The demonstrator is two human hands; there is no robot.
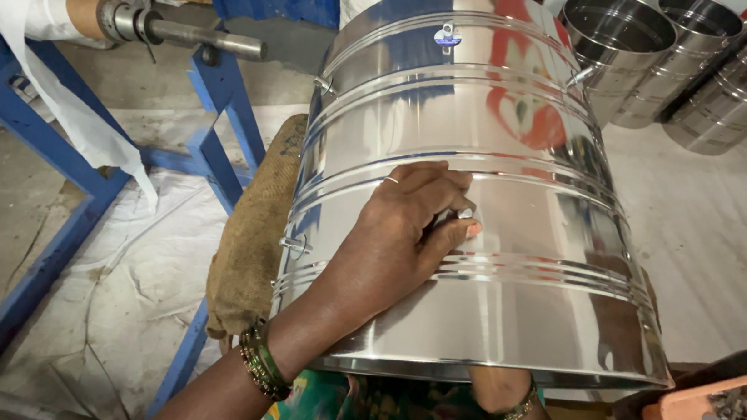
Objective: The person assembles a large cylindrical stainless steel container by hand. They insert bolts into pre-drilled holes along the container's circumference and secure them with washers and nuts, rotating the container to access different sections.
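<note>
A large shiny steel drum (492, 112) with ribbed bands lies on its side across my lap, its open end toward me. My left hand (394, 235) rests on top of the drum wall, thumb and fingers pinched on a small metal piece (463, 214) pressed to the surface. A ring and green bangles show on that hand and arm. My right wrist (502, 396), with a bracelet, reaches up into the drum's open end. The right hand itself is hidden inside the drum.
A burlap pad (253, 226) lies under the drum at the left. A blue metal stand (219, 104) with a steel spindle (189, 34) is at the left. Three more steel drums (680, 57) sit at the back right. An orange tray (691, 419) holds several washers.
</note>
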